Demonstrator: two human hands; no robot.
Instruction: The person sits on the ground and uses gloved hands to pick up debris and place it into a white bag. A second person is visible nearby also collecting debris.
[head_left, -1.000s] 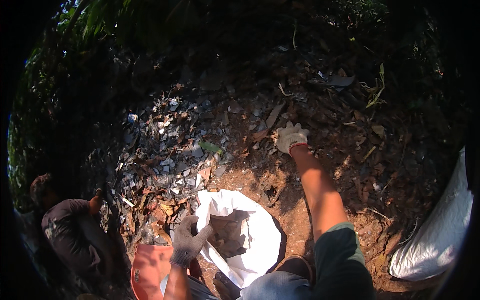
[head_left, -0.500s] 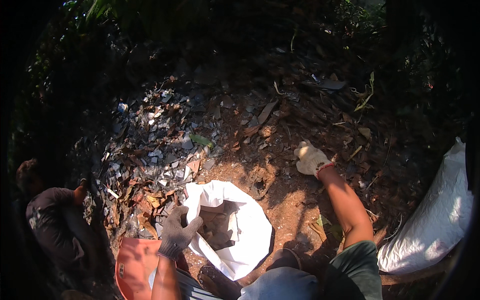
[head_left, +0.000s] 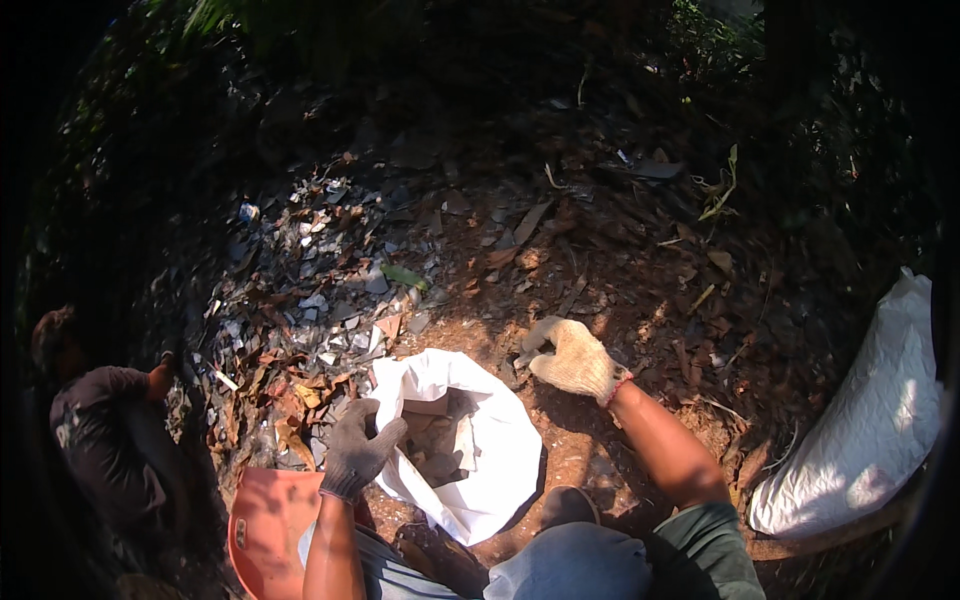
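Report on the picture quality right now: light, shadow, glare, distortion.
In the head view, direct sun nearly bleaches the open white sack; in the head view, the right hand is sunlit, with dark shadow on the soil below; in the head view, deep shade swallows much of the foliage up top, and the fisheye image darkens to black corners.

A grey-brown knit glove (head_left: pixel 352 462) is worn on the left hand (head_left: pixel 360 446), a red-edged cream knit glove (head_left: pixel 588 372) on the right hand (head_left: pixel 572 356); dark green sleeve (head_left: pixel 706 552), blue jeans (head_left: pixel 572 562).
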